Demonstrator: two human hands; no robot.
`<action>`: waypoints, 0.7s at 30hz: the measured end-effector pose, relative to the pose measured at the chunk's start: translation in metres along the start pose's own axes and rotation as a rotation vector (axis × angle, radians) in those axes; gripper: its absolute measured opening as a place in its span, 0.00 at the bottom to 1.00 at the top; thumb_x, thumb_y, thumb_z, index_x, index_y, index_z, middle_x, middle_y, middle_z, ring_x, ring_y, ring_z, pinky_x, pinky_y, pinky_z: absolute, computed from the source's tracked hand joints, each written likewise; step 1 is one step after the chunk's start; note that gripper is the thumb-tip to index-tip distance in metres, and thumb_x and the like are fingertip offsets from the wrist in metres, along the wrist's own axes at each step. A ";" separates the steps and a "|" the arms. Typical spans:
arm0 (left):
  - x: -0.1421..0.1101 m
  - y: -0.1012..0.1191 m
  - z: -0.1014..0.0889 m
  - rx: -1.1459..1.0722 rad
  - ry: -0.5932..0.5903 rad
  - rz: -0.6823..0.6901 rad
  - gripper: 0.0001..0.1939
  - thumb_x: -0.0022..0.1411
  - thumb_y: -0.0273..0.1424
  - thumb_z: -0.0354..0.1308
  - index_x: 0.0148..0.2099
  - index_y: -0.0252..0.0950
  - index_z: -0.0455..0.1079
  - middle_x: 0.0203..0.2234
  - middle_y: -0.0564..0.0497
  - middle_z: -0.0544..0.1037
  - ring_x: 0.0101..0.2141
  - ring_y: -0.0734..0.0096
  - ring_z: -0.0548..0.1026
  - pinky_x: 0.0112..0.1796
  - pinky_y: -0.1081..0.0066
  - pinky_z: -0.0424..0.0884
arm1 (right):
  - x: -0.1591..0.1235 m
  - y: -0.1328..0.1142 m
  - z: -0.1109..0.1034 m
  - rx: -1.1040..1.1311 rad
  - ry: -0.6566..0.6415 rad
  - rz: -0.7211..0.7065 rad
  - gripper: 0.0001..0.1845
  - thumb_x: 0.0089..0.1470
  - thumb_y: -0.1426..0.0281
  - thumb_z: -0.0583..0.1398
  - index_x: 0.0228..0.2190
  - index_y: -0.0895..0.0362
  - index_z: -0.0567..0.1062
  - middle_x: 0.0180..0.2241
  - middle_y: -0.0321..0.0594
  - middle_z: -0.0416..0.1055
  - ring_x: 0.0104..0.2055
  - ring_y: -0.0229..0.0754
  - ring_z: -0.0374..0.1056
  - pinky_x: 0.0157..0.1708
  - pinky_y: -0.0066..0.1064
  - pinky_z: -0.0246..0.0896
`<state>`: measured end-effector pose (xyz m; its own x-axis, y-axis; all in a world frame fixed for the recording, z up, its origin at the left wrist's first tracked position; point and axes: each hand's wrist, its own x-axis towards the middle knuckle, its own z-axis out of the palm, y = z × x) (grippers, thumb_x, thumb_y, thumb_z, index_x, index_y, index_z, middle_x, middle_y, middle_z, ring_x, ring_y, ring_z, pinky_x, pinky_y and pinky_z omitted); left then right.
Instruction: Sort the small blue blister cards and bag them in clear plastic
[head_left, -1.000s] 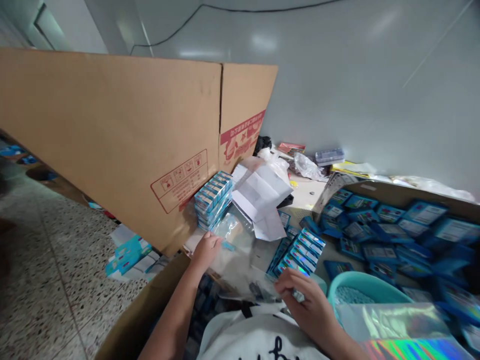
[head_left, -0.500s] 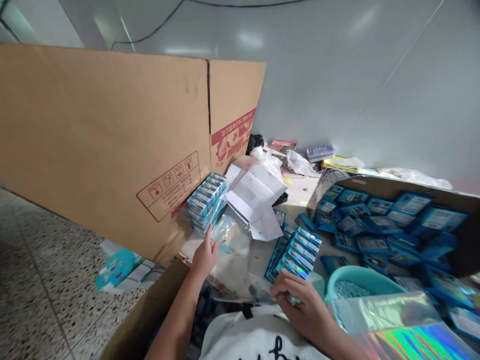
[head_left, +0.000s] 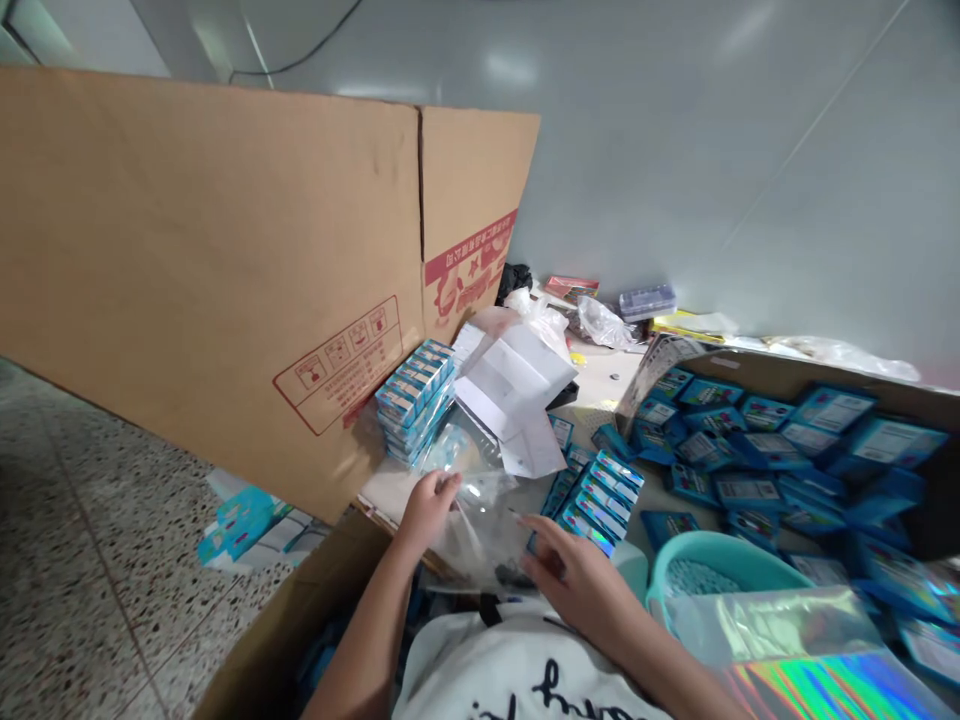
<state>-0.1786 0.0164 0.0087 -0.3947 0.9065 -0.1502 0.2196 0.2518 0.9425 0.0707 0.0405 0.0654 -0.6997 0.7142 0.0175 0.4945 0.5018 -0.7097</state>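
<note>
My left hand (head_left: 429, 506) pinches the upper edge of a clear plastic bag (head_left: 480, 525) that lies crumpled on the table in front of me. My right hand (head_left: 574, 575) reaches toward the bag's right side with the fingers stretched out, touching or almost touching the plastic. Just right of the bag stands a row of small blue boxes (head_left: 596, 500). A taller stack of the same blue boxes (head_left: 414, 398) leans against the big cardboard box (head_left: 225, 270) beyond my left hand.
Folded white papers (head_left: 517, 385) lie behind the bag. An open carton (head_left: 795, 450) at right holds several blue boxes. A teal basket (head_left: 712, 565) and holographic film (head_left: 795, 650) sit at lower right. A terrazzo floor with more blue packs (head_left: 240, 520) lies at left.
My left hand has drawn back from the stack and gathered the bag's edge. My right hand has moved left from the row of boxes and spread its fingers toward the bag.
</note>
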 end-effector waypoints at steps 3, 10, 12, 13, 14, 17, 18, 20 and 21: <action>-0.011 0.015 0.002 -0.008 -0.093 -0.019 0.24 0.61 0.52 0.54 0.37 0.34 0.71 0.20 0.56 0.70 0.20 0.71 0.69 0.27 0.71 0.66 | 0.013 -0.005 0.000 -0.084 -0.093 -0.046 0.25 0.57 0.72 0.59 0.56 0.51 0.70 0.25 0.35 0.73 0.26 0.42 0.69 0.27 0.29 0.56; -0.026 0.042 -0.005 -0.043 -0.089 0.043 0.24 0.62 0.51 0.54 0.38 0.33 0.74 0.28 0.50 0.75 0.30 0.67 0.70 0.32 0.72 0.66 | 0.037 -0.011 0.003 0.213 0.021 -0.228 0.08 0.59 0.73 0.59 0.32 0.53 0.80 0.51 0.47 0.70 0.48 0.45 0.70 0.49 0.35 0.64; -0.029 0.045 -0.007 -0.053 -0.102 0.047 0.24 0.62 0.51 0.54 0.37 0.33 0.74 0.28 0.50 0.75 0.30 0.68 0.70 0.32 0.72 0.66 | 0.039 -0.011 0.005 0.302 0.060 -0.199 0.07 0.58 0.71 0.61 0.30 0.54 0.80 0.57 0.48 0.64 0.50 0.46 0.69 0.49 0.36 0.66; -0.030 0.046 -0.007 -0.053 -0.116 0.055 0.24 0.62 0.51 0.55 0.36 0.33 0.74 0.27 0.50 0.74 0.29 0.69 0.69 0.32 0.72 0.65 | 0.039 -0.011 0.006 0.349 0.060 -0.177 0.07 0.58 0.70 0.62 0.30 0.54 0.80 0.58 0.48 0.63 0.50 0.46 0.69 0.47 0.36 0.67; -0.032 0.048 -0.007 -0.054 -0.128 0.067 0.23 0.62 0.51 0.55 0.36 0.33 0.74 0.26 0.51 0.74 0.28 0.70 0.69 0.31 0.72 0.65 | 0.040 -0.011 0.006 0.396 0.052 -0.156 0.07 0.57 0.68 0.62 0.30 0.54 0.81 0.58 0.48 0.63 0.50 0.46 0.69 0.44 0.34 0.68; -0.036 0.052 -0.003 -0.091 -0.135 0.050 0.25 0.60 0.53 0.55 0.35 0.34 0.73 0.22 0.53 0.71 0.25 0.72 0.67 0.29 0.73 0.63 | 0.042 -0.012 0.006 0.466 0.045 -0.119 0.07 0.57 0.66 0.64 0.32 0.54 0.82 0.46 0.46 0.73 0.43 0.43 0.72 0.38 0.30 0.67; -0.036 0.053 -0.002 -0.113 -0.131 0.020 0.26 0.59 0.54 0.55 0.36 0.34 0.73 0.21 0.53 0.70 0.25 0.72 0.66 0.28 0.73 0.63 | 0.044 -0.012 0.005 0.457 0.061 -0.118 0.07 0.57 0.67 0.64 0.31 0.55 0.82 0.39 0.44 0.74 0.39 0.42 0.72 0.36 0.29 0.66; -0.037 0.055 0.001 -0.153 -0.125 -0.050 0.28 0.57 0.57 0.56 0.37 0.34 0.72 0.21 0.54 0.70 0.23 0.72 0.66 0.26 0.73 0.63 | 0.047 -0.012 0.005 0.428 0.110 -0.122 0.07 0.57 0.68 0.63 0.30 0.55 0.82 0.30 0.39 0.73 0.33 0.39 0.70 0.34 0.28 0.64; -0.037 0.055 0.002 -0.171 -0.129 -0.076 0.29 0.57 0.58 0.56 0.37 0.34 0.72 0.21 0.54 0.69 0.23 0.73 0.65 0.25 0.74 0.62 | 0.049 -0.011 0.005 0.422 0.129 -0.125 0.08 0.58 0.69 0.62 0.30 0.56 0.82 0.28 0.39 0.73 0.31 0.39 0.69 0.33 0.28 0.63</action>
<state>-0.1504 -0.0028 0.0657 -0.2848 0.9257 -0.2490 0.0348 0.2696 0.9624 0.0287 0.0672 0.0708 -0.6574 0.7291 0.1901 0.1381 0.3646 -0.9208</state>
